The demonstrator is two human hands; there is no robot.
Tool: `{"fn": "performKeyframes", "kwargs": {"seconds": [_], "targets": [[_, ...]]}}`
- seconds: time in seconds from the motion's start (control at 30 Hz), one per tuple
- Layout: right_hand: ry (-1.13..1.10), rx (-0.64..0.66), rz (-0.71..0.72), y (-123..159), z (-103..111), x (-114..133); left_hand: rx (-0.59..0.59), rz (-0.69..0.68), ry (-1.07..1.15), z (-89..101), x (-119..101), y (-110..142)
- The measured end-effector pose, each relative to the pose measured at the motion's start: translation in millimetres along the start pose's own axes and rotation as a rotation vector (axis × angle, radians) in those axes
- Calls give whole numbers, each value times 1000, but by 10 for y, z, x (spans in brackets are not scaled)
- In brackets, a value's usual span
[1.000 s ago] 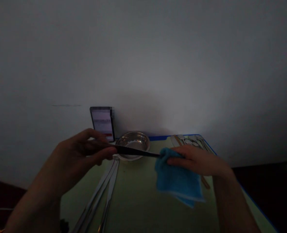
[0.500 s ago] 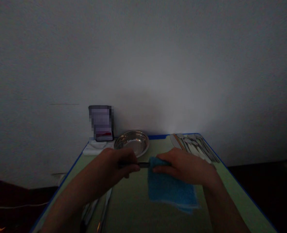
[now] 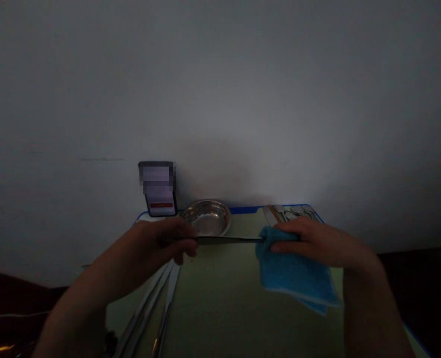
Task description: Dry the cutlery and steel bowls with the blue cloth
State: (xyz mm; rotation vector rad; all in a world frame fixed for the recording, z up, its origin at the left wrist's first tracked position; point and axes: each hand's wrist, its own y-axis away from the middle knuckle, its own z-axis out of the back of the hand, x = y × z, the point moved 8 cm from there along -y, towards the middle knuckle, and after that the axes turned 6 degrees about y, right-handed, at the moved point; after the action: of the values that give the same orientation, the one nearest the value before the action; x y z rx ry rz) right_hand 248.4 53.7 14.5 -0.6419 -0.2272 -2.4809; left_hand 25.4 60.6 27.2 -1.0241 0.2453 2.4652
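My left hand (image 3: pixel 173 241) is closed on one end of a long, thin piece of metal cutlery (image 3: pixel 228 240), which looks like a table knife. It is held level above the table, and the left end is hidden in my fingers. A blue cloth (image 3: pixel 295 273) is pinched in my right hand (image 3: pixel 310 238). The cloth wraps the other end of the knife, and its loose part hangs below. Just behind the knife stands a round metal bowl (image 3: pixel 209 216).
Several knives (image 3: pixel 168 298) lie at the table's left side. Spoons, forks and other cutlery (image 3: pixel 280 213) lie at the back right, partly behind my right hand. A phone (image 3: pixel 163 194) stands upright at the back left, near the wall (image 3: pixel 220 99). The green table (image 3: pixel 220 308) has a blue edge.
My right hand has moved right with the cloth, and my left hand slightly left. More of the knife shows between them. Both hands are a little higher.
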Motion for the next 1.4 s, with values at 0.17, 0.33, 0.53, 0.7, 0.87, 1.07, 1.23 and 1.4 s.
{"fn": "performKeyframes", "kwargs": {"seconds": [0.17,0.33,0.53,0.7,0.87,1.07,1.23,1.4], "targets": [[29,-50,-45,46,63,-48,122,-37,-106,-219,-71,-33],[48,-15,-36,33,23,63,72,-101,-221,-257,-214,-36],[116,92,-35,-23,-101,259,121,-93,-248,-413,-280,-45],[118,155,56,-120,-262,446,201,-113,-246,-675,-365,-73],[128,167,110,-174,-313,498,223,-113,-177,-668,-387,-65],[72,223,76,-136,-299,441,218,-116,-103,-503,-394,-8],[31,229,79,-124,-257,428,202,-84,-57,-372,-303,30],[59,243,114,-161,-304,470,172,-85,-66,-373,-284,52]]}}
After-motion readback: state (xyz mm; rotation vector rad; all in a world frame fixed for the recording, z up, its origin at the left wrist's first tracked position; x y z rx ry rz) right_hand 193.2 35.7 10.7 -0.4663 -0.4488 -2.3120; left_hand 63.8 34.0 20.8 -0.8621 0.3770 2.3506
